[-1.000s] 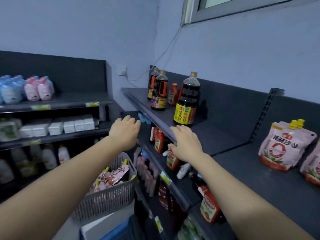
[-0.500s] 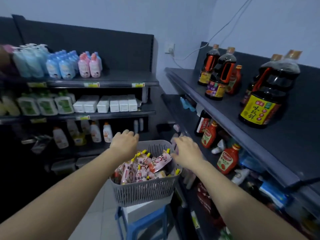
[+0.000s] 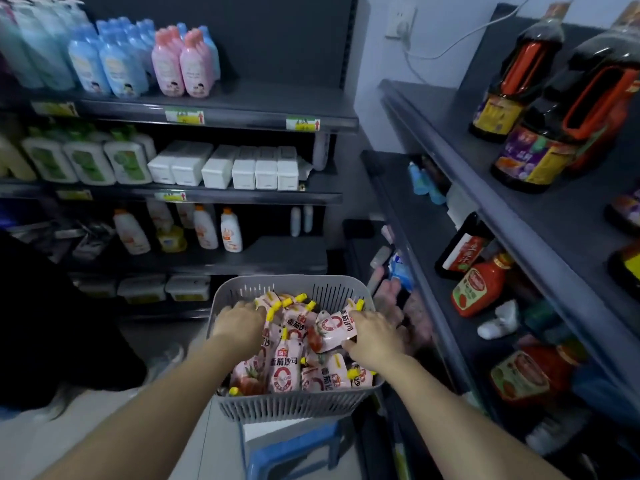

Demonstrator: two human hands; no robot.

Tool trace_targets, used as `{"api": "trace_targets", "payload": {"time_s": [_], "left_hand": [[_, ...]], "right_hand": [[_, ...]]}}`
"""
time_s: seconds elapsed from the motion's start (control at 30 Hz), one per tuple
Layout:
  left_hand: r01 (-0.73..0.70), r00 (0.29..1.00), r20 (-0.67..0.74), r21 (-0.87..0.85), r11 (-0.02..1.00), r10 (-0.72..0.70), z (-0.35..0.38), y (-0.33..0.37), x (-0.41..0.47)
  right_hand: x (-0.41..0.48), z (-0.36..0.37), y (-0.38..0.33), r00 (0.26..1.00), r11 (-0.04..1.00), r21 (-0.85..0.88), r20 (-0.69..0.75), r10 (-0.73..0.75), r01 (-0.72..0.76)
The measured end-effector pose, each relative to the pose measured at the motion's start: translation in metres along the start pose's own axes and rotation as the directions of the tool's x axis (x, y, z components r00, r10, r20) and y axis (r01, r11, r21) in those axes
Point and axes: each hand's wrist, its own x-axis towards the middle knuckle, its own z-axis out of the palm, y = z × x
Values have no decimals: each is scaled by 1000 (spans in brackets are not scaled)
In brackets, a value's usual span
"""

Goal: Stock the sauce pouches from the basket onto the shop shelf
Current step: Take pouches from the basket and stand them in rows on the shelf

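Observation:
A grey slotted basket (image 3: 294, 405) sits low in front of me, filled with several pink sauce pouches (image 3: 285, 367) that have yellow caps. My left hand (image 3: 239, 323) reaches into the basket's left side, fingers curled onto a pouch near its yellow cap. My right hand (image 3: 372, 336) is in the right side, fingers closing over a pink pouch (image 3: 334, 327) with a red ring print. The dark shop shelf (image 3: 568, 216) runs along the right, above the basket.
The basket rests on a white box atop a blue stool (image 3: 294, 452). Large soy sauce bottles (image 3: 568, 109) stand on the right top shelf, ketchup bottles (image 3: 479, 287) one level below. Left shelving holds blue and pink bottles (image 3: 183, 64) and white boxes (image 3: 242, 168). A dark-clothed person (image 3: 52, 323) is at left.
My view has swung down from the right shelf to the basket. Both hands dropped from the shelf edge into the basket and now rest on pouches.

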Motion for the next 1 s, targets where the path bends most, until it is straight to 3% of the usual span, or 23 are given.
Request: {"api": "trace_targets", "payload": {"time_s": [0.2, 0.3, 0.4, 0.5, 0.6, 0.7, 0.73, 0.87, 1.0], "left_hand": [[101, 987, 140, -141, 985, -81, 46, 4, 32], [164, 970, 215, -253, 954, -109, 62, 3, 45], [263, 951, 257, -380, 887, -172, 72, 2, 57], [356, 932, 258, -505, 787, -256, 80, 0, 69], [387, 922, 260, -577, 720, -287, 90, -5, 79], [373, 928, 233, -577, 727, -291, 99, -8, 85], [367, 930, 224, -572, 734, -290, 100, -7, 86], [375, 927, 248, -606, 702, -282, 102, -4, 89], [388, 919, 255, -727, 567, -302, 102, -9, 85]], "right_hand": [[36, 39, 13, 980, 969, 185, 148, 135, -162], [60, 71, 22, 925, 873, 341, 279, 259, -348], [73, 81, 20, 841, 569, 619, 387, 379, -541], [85, 86, 19, 737, 232, 731, 504, 451, -642], [100, 99, 19, 680, -35, 776, 573, 458, -630], [116, 111, 19, 640, -292, 778, 625, 447, -556], [120, 115, 19, 627, -336, 774, 632, 456, -536], [129, 122, 15, 568, -388, 766, 641, 517, -512], [134, 126, 13, 541, -249, 821, 535, 649, -513]]}}
